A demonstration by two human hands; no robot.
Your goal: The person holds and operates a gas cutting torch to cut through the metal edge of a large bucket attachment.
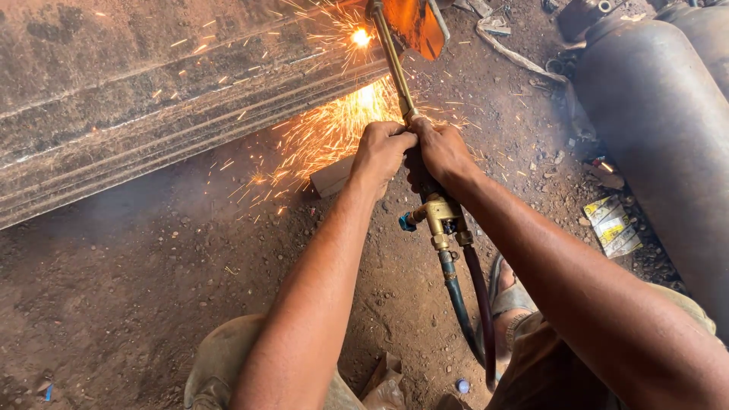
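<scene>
Seemingly the cutting torch (395, 76) wants a steady tip and a slow, even draw along the steel beam (152, 99), sparks (326, 133) thrown away from the body. From the head view, the left hand (382, 150) and right hand (443, 152) sit side by side on the torch's handle, fingers curled tight around it. Brass valves (440, 216) and twin hoses (467, 304) hang below; gas cylinders (653, 114) lie on the right.

Warm daylight, quite bright; the sparks (334, 129) give strong orange glare, thin smoke blurs the ground (137, 288) nearby.
</scene>
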